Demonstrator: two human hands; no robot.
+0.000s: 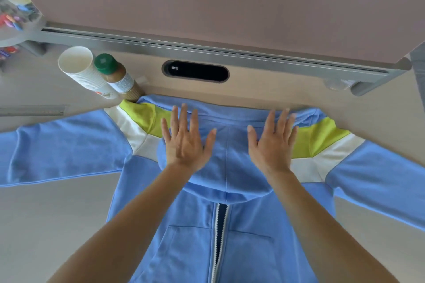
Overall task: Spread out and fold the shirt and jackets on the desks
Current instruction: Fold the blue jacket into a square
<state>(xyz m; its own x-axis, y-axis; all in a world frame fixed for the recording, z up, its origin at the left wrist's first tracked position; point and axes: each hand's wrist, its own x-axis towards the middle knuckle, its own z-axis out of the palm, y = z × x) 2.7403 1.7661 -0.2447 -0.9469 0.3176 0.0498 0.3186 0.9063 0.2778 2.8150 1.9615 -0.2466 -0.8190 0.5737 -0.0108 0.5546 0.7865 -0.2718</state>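
The blue jacket (190, 248) lies front side up on the desk (57, 225), with its hood (230, 167) turned down over the chest. Our left grip (184, 142) and our right grip (272, 145) are both wide: the fingers are straight and spread, the palms press flat on the hood and hold nothing. One sleeve (64, 149) goes out to the side beyond the left grip, and the other sleeve (379, 174) goes out beyond the right grip.

We see the main danger just ahead of the left grip. A bottle (117, 76) with a green cap and a stack of paper cups (78, 69) stand there, and the foot of the bottle seems to touch the yellow shoulder patch. If we push the cloth forward, or lift that shoulder to fold it, the cloth can tip them over.

A smaller danger is under our palms. If they slide outward unevenly, the hood can wrinkle and the zipper (220, 236) below both grips can go crooked, so the fold would not be straight.
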